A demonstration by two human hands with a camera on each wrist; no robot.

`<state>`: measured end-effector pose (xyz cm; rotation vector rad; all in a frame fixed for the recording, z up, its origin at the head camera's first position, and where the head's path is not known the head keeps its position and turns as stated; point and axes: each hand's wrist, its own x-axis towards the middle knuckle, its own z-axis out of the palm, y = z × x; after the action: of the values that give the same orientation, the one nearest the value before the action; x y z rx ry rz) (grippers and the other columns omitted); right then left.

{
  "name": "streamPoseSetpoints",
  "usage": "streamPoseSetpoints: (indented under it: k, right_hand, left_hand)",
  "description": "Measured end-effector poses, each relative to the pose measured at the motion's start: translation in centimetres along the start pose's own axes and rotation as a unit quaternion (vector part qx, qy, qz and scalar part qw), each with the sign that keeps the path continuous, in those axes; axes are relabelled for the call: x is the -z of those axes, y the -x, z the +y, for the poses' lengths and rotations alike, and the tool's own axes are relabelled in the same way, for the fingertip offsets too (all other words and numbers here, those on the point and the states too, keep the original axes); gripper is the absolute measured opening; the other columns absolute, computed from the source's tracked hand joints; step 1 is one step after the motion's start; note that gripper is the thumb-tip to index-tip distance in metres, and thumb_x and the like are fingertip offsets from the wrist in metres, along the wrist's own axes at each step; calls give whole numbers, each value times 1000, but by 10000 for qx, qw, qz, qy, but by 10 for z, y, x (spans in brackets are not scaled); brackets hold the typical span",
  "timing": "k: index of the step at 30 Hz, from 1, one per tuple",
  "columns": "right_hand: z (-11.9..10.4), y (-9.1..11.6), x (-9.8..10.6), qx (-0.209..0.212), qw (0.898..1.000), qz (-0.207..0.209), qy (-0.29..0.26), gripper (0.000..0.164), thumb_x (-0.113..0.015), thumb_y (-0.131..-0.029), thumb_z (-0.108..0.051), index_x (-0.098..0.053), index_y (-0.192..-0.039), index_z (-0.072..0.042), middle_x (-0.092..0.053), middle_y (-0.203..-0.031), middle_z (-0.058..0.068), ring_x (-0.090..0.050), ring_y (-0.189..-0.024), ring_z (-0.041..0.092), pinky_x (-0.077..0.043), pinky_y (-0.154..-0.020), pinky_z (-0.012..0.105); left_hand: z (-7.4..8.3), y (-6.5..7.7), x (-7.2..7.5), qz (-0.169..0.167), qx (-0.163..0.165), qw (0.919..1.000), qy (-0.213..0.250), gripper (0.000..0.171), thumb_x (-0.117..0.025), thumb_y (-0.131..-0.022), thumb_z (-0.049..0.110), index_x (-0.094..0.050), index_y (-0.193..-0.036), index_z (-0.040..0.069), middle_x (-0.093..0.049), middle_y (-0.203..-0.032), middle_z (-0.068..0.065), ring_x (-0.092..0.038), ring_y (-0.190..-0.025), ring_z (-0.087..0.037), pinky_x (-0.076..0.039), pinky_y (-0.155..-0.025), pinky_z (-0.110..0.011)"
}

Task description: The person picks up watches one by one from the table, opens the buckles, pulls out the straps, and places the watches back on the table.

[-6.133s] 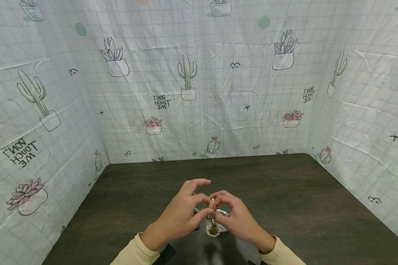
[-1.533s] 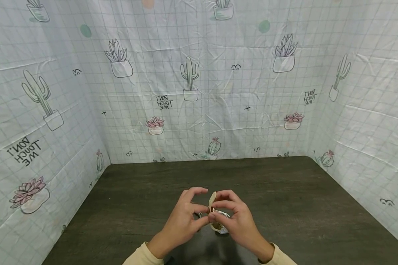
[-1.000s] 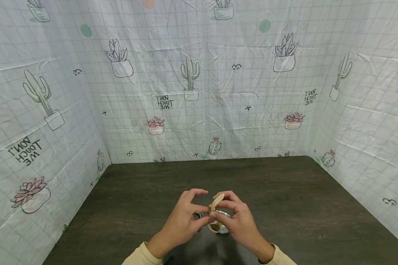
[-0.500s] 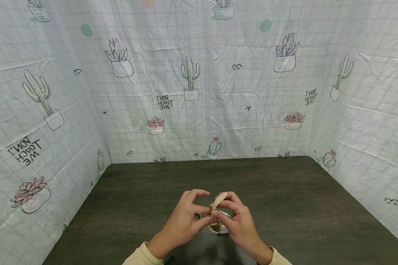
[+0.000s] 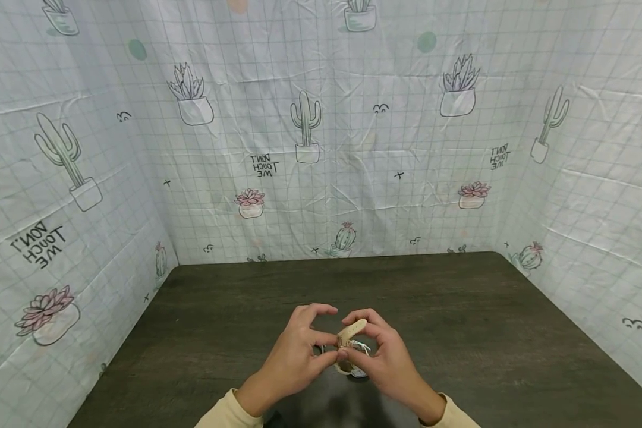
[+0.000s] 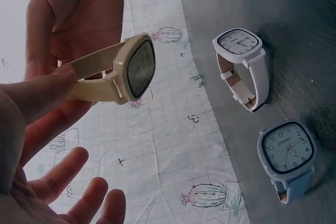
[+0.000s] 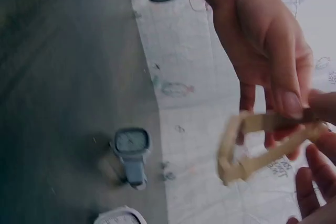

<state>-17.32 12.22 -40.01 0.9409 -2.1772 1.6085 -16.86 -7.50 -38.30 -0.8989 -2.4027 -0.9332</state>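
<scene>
Fingers (image 5: 325, 338) of left hand (image 5: 293, 351) and right hand (image 5: 386, 352) pinch the strap (image 6: 94, 91) of the beige watch (image 6: 126, 72) between them, both equally near. Its free tip (image 5: 356, 328) slants up rightward; farther, the white watch (image 6: 239, 42) rests on the table (image 5: 219, 309).

The beige watch (image 6: 122, 73) looks glossy plastic, table (image 5: 460, 321) wood-grained, backdrop (image 5: 353, 142) creased cloth.
</scene>
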Motion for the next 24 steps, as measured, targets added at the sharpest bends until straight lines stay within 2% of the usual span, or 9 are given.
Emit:
streamPoseSetpoints:
  k: [2,4,10,14,17,19,24]
  right_hand:
    - [-1,-1,2,-46,9996,-54,255,12,-74,-86,-18,-71,-97,-23,-59,-114,-3,-59,-107,13,-52,-88,29]
    - [-1,-1,4,-141,9995,-89,254,11,-75,-85,-20,-72,-95,-24,-60,-113,-3,-59,-106,11,-52,-87,29]
    - [-3,0,4,-341,9987,9,-371,10,-73,-87,-11,-73,-96,-15,-58,-109,2,-58,-103,10,-51,-87,29]
    - [-9,-3,9,-303,9974,239,-606,12,-70,-88,-6,-73,-99,-10,-57,-108,5,-56,-102,12,-51,-87,27]
    - [-14,-6,13,-196,9983,316,-451,14,-71,-87,-6,-73,-100,-11,-58,-107,6,-55,-101,13,-50,-86,25]
    - [-15,-7,16,-207,9988,285,-338,13,-72,-87,-7,-73,-99,-13,-58,-107,6,-56,-100,13,-51,-85,25]
    - [-12,-5,19,-486,9979,362,-206,12,-74,-86,-9,-74,-97,-15,-58,-106,5,-56,-99,11,-51,-84,25]
  left_hand:
    - [0,0,0,-27,-4,10000,-44,9,-79,-82,33,-80,-88,26,-54,-132,6,-46,-122,-21,-50,-90,-43]
    - [1,-1,0,-36,11,10000,-47,10,-78,-82,34,-80,-88,26,-54,-132,6,-46,-122,-20,-50,-90,-44]
    - [2,-1,-4,-69,-25,10000,-40,8,-79,-82,31,-80,-86,24,-56,-130,4,-47,-122,-21,-50,-92,-45]
    - [-1,4,-8,-371,-55,9988,-314,9,-80,-80,32,-80,-86,25,-57,-130,1,-46,-123,-23,-50,-93,-45]
    - [-6,10,-9,-492,23,9975,-504,12,-80,-79,35,-80,-88,27,-56,-132,2,-45,-124,-22,-51,-93,-44]
    - [-8,12,-9,-430,119,9976,-526,12,-81,-78,35,-80,-88,27,-55,-132,4,-45,-125,-22,-51,-92,-44]
    - [-10,12,-6,-354,226,9980,-478,11,-81,-78,34,-79,-85,26,-54,-133,5,-45,-125,-21,-50,-93,-46]
